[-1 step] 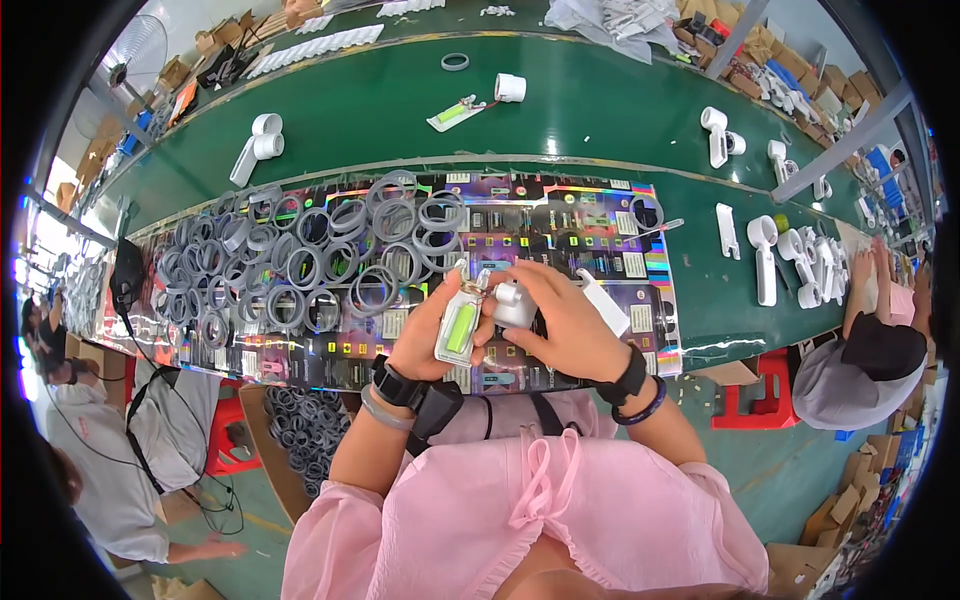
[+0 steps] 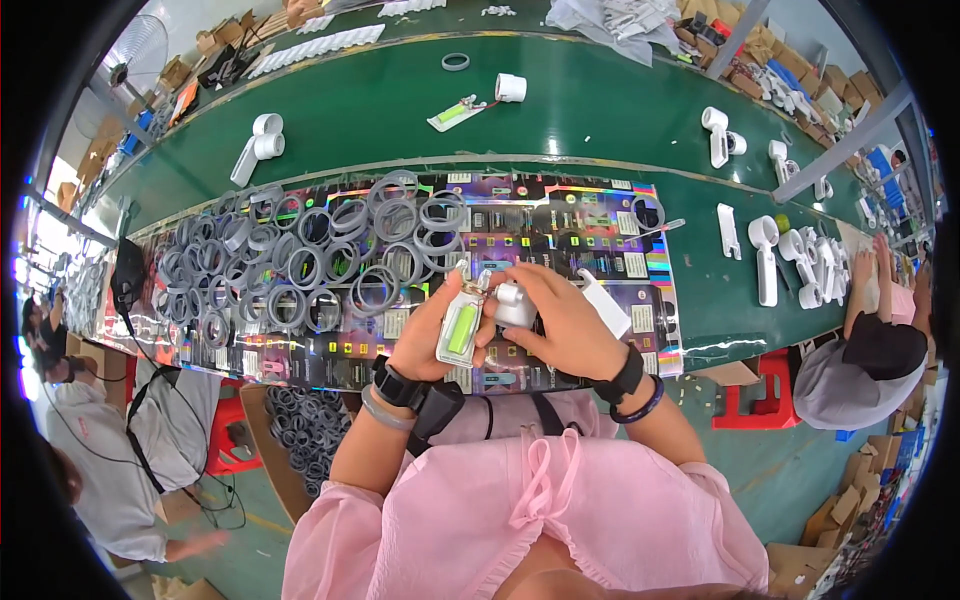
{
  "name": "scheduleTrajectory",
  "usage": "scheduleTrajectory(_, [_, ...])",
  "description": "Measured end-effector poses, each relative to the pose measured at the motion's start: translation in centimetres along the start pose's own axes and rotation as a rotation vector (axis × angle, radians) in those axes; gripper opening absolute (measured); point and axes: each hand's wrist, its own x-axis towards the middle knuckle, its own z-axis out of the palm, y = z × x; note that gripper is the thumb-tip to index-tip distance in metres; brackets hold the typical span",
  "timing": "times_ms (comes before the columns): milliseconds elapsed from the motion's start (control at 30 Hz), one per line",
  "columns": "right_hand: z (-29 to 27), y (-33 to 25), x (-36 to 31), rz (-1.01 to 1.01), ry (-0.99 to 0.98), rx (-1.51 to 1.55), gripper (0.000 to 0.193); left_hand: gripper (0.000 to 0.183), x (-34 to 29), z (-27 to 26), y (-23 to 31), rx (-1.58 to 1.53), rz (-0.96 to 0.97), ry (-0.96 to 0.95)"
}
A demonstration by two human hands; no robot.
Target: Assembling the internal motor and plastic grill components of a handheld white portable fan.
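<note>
My left hand (image 2: pixel 425 335) is closed around a white plastic handle shell (image 2: pixel 460 335) with a light-green battery cell (image 2: pixel 462 328) lying in it. My right hand (image 2: pixel 565 325) grips a white round housing (image 2: pixel 514 308) by its side, close against the upper end of the shell. Thin wires seem to run between the two pieces, partly covered by my fingers. Just beyond my right hand, a white flat cover (image 2: pixel 604 303) lies on the printed sheet. Many grey rings (image 2: pixel 303 268) are heaped to the left of my hands.
Under the rings lies a shiny printed sheet (image 2: pixel 640 345) on the green bench (image 2: pixel 610 110). Across the bench sit a wired housing (image 2: pixel 510 88) and a white handheld fan body (image 2: pixel 262 145). More white parts (image 2: pixel 766 262) stand at right, near a co-worker (image 2: pixel 870 360). A box of rings (image 2: pixel 300 430) is below.
</note>
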Motion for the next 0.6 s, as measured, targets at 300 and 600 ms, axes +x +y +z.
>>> scheduleTrajectory(300, [-0.4,-0.4,-0.5,0.026,0.114,-0.23,0.066,0.055,-0.6,-0.2,-0.3,0.226,0.138,0.042])
scheduleTrajectory(600, [-0.9,-0.6,-1.9,-0.099,0.338,-0.338,0.06,0.039,-1.0,0.5,-0.8,0.357,0.223,0.092])
